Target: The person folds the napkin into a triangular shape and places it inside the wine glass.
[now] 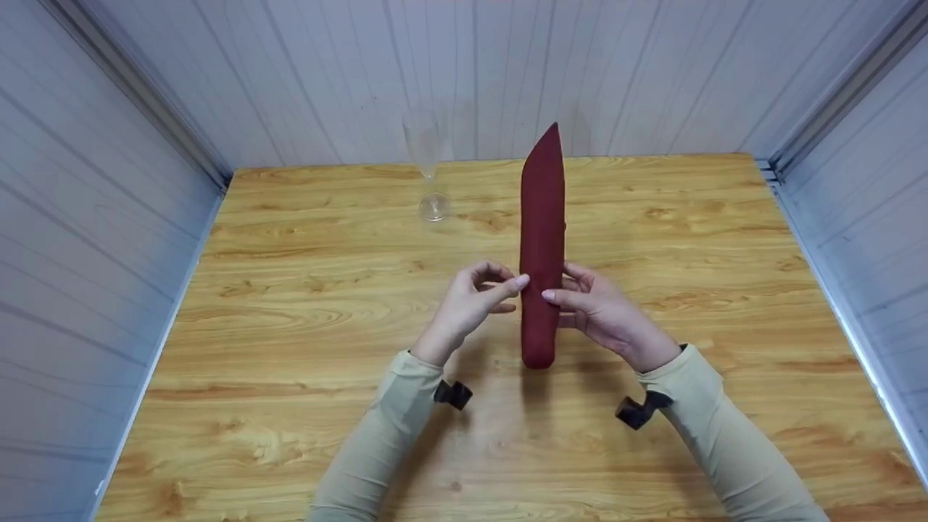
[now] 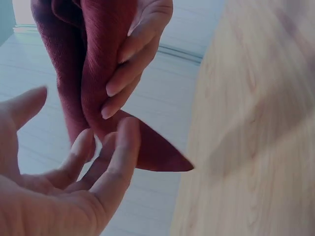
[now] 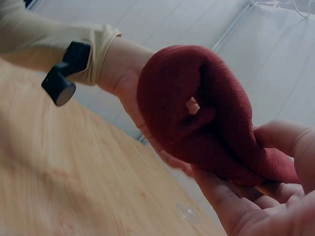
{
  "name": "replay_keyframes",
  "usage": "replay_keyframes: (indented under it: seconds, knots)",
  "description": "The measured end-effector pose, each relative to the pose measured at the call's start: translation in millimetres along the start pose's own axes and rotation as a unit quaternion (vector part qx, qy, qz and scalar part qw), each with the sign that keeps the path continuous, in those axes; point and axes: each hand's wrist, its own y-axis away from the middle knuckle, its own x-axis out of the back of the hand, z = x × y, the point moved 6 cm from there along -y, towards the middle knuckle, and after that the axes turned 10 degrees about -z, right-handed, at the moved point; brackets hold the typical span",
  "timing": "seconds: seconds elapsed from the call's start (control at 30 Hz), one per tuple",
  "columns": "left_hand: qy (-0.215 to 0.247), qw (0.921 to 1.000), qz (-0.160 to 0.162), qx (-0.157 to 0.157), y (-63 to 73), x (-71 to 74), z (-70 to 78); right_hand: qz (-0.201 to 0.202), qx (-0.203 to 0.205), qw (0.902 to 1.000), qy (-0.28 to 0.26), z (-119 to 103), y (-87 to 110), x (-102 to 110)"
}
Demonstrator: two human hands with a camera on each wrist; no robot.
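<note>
A dark red cloth [image 1: 542, 217], folded into a long narrow shape with a pointed tip at the far end, is held up over the table. My right hand [image 1: 605, 312] grips its right side, thumb on the front and fingers behind. On the other side is my left hand [image 1: 471, 301], its thumb tip at the cloth's left edge. The left wrist view shows the left fingers [image 2: 114, 162] spread beside the fabric, not closed round it. Seen end-on in the right wrist view, the cloth [image 3: 231, 108] is a loose roll with a hollow middle.
A clear flute glass [image 1: 435, 208] stands upright toward the back of the wooden table [image 1: 304, 326], left of the cloth. Pale panelled walls [image 1: 326, 80] enclose the table at the back and both sides. Each wrist carries a small black camera [image 1: 455, 395].
</note>
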Motion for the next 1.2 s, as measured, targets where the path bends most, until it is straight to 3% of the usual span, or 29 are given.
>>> replay_keyframes:
  seconds: [0.23,0.43,0.7,0.9,1.2]
  knots:
    - [0.06,0.9963,-0.052,0.035,-1.9,-7.5,-9.4,0.001,0.026,0.9972,0.07,2,-0.4,-3]
    - [0.073,0.9941,-0.072,0.035,-2.1,-10.5,-15.2,-0.022,0.034,0.9925,0.116,6,1.0,-5]
    - [0.097,0.9941,-0.045,0.018,-1.2,-10.3,-17.7,-0.025,0.05,0.9855,0.16,5,2.3,-7]
    - [0.097,0.995,-0.022,-0.003,-1.9,-11.6,-16.3,0.01,0.053,0.9808,0.187,1,3.5,-6]
    - [0.064,0.998,-0.001,-0.001,-3.1,-14.0,-11.4,0.058,0.038,0.9818,0.177,3,3.5,-5]
